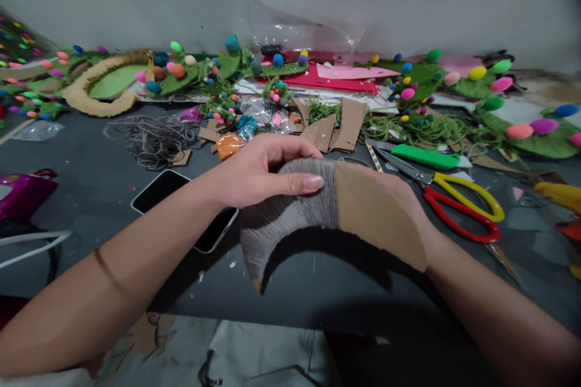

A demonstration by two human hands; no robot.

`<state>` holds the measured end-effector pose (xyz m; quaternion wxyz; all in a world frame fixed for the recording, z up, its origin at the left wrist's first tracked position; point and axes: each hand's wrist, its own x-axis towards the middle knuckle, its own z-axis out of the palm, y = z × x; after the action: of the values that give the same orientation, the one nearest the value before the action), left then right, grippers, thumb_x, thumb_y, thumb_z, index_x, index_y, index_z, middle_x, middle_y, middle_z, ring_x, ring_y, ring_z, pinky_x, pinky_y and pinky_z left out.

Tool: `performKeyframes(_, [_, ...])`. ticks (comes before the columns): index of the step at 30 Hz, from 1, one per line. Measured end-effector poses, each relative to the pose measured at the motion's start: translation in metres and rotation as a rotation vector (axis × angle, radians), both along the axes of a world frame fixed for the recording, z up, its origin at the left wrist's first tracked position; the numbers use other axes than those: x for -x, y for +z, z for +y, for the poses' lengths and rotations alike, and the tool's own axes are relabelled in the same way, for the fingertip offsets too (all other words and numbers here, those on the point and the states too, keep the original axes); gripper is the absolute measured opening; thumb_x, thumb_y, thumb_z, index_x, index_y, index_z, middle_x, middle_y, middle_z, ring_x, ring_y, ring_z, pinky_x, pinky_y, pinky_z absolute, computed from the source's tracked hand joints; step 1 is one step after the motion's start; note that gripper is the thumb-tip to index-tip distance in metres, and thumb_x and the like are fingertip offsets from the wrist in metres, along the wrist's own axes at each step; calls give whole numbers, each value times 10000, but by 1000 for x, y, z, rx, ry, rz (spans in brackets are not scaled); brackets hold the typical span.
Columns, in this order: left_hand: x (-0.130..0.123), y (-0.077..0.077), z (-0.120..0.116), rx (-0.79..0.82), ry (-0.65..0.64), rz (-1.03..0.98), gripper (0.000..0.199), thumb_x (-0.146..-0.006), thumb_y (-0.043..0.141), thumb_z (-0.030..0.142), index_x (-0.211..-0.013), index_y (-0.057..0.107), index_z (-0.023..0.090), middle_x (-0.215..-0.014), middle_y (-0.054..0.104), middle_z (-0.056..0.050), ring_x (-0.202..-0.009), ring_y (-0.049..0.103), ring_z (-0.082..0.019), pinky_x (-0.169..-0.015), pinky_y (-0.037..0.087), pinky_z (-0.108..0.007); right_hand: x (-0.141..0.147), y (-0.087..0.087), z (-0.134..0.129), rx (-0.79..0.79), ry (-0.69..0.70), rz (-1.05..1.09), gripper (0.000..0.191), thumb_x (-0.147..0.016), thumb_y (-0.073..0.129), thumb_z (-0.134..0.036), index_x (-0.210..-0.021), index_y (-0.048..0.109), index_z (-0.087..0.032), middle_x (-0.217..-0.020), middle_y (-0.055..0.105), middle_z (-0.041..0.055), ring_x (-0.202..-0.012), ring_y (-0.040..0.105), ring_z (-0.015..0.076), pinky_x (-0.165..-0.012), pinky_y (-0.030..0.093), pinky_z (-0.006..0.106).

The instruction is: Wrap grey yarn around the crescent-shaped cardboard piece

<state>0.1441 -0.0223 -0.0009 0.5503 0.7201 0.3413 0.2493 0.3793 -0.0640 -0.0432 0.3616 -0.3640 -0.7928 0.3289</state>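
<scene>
A curved cardboard crescent (376, 205) is held up above the dark table between my two hands. Grey yarn (313, 208) is wound closely round its left half, while the right half shows bare brown card. My left hand (272, 172) grips the wound part, thumb pressed on top near where the yarn ends. Behind the bare half lies my right hand (411, 205), its fingers mostly hidden by the card. Under my left wrist a smartphone (211, 236) lies on the table.
Scissors (454, 193) with red and yellow handles and a green-handled cutter (426, 156) lie to the right. Tangled grey yarn (157, 136), cardboard scraps (349, 124) and a yellow-wrapped crescent (82, 94) sit further back. A purple tool (27, 193) is at left; colourful pom-pom leaves line the wall.
</scene>
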Motion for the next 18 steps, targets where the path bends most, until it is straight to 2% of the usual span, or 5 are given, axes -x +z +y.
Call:
performKeyframes(2, [-2,-1,0,29,107,-60,246,-846,755,337,-1005,691,160,-900,702,-24,-750,631,-110,-665,505,-196,1,-5,-4,-50,-70,1,127,-925,549,-248,-977,649,-189,-871,722,45,-729,675,191,-649,543,300])
performKeyframes(5, [-1,-1,1,63,258,-115,278,-838,760,359,-1029,696,167,-945,721,-33,-790,662,-133,-712,541,-229,4,-4,-8,-151,-125,-101,118,-939,581,-229,-984,688,-216,-971,759,39,-860,709,196,-814,549,319])
performKeyframes(8, [1,-1,3,77,342,-75,255,-842,745,357,-1000,706,161,-934,734,-49,-773,672,-150,-681,545,-240,5,3,-7,-200,-106,-181,159,-974,558,-203,-1067,687,-216,-1000,767,18,-860,712,149,-789,533,261])
performKeyframes(13, [5,-1,6,-7,369,65,220,-827,742,353,-918,714,155,-858,728,-52,-725,649,-153,-616,511,-235,4,9,-4,-263,-132,-251,126,-968,575,-205,-1036,680,-193,-914,750,23,-764,677,128,-685,495,241])
performKeyframes(18, [7,-2,7,-128,317,209,221,-840,713,370,-909,702,160,-803,699,-40,-695,622,-149,-581,463,-236,2,12,-5,-302,-122,-363,117,-963,566,-217,-985,678,-194,-796,702,3,-629,590,105,-578,405,249])
